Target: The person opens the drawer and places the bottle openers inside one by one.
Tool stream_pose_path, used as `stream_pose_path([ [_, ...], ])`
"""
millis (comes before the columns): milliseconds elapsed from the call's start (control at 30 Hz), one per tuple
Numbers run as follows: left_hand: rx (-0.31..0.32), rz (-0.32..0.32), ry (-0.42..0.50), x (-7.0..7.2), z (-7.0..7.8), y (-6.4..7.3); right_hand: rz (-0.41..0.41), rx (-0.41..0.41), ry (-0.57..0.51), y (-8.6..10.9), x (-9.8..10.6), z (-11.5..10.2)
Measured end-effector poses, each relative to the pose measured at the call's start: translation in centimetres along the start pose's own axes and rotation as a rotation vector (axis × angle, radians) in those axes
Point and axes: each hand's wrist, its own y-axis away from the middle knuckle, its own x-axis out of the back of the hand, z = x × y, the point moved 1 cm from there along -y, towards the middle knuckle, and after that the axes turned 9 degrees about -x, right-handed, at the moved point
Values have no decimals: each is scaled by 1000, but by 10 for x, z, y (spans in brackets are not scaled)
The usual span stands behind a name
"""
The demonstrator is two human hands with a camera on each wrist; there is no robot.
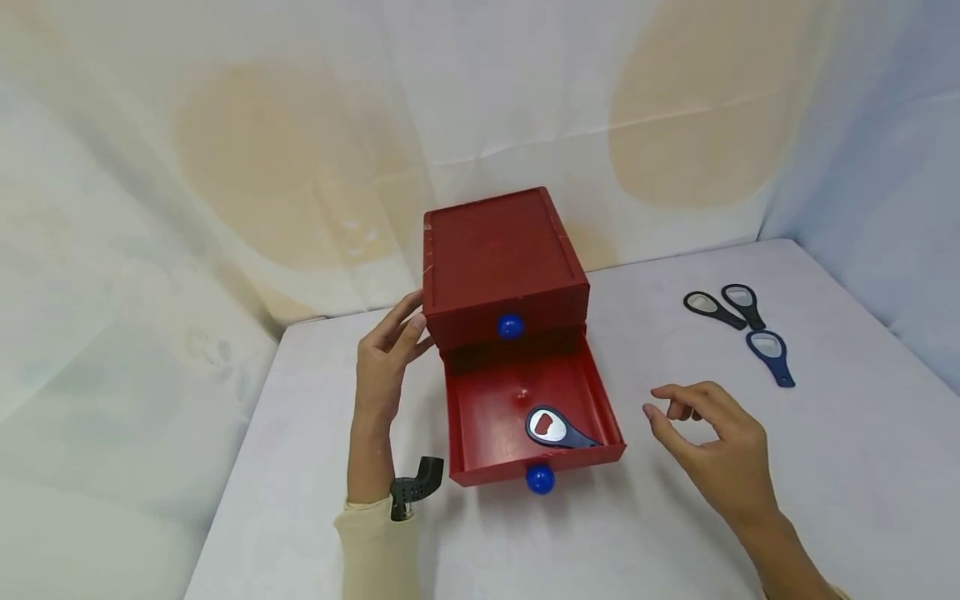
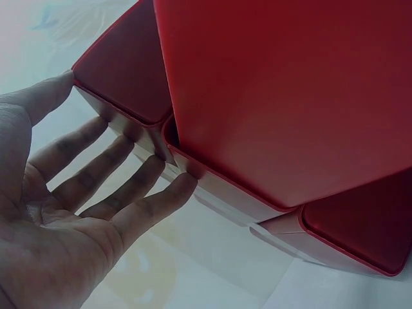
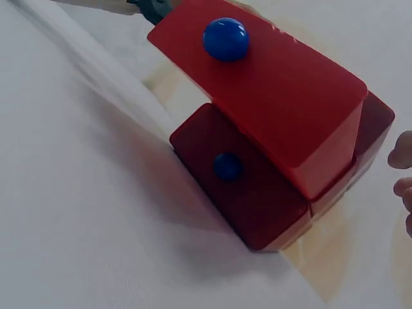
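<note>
A red drawer unit (image 1: 498,250) with blue knobs stands on the table, one drawer (image 1: 483,421) pulled out below the top one. Inside that drawer, near its front right corner, lies a dark blue bottle opener (image 1: 573,435) with a silver plate. My left hand (image 1: 381,371) rests against the unit's left side; in the left wrist view its fingers (image 2: 135,203) are spread, with fingertips touching the red wall. To the right of the drawer, my right hand (image 1: 720,454) hovers with thumb and forefinger bent towards each other and a gap between them, holding nothing.
On the table at right lie two black bottle openers (image 1: 716,310) and a blue one (image 1: 772,358). A pale cloth (image 1: 525,100) hangs behind the unit. Under the pulled-out drawer, the right wrist view shows a lower drawer (image 3: 257,199) pushed in.
</note>
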Motion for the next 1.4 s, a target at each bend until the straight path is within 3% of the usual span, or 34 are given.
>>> stream_pose_path([
  [133,7,2,3,-1,0,2,5,22,9,-2,2,12],
  [367,13,-11,5,-3,-3,2,2,-9,90,-4,13,36],
  [733,8,-7,7,-3,-2,2,53,27,148,-15,36,77],
  [1400,-12,4,-3,1,-3,1,53,-155,312,-35,68,131],
])
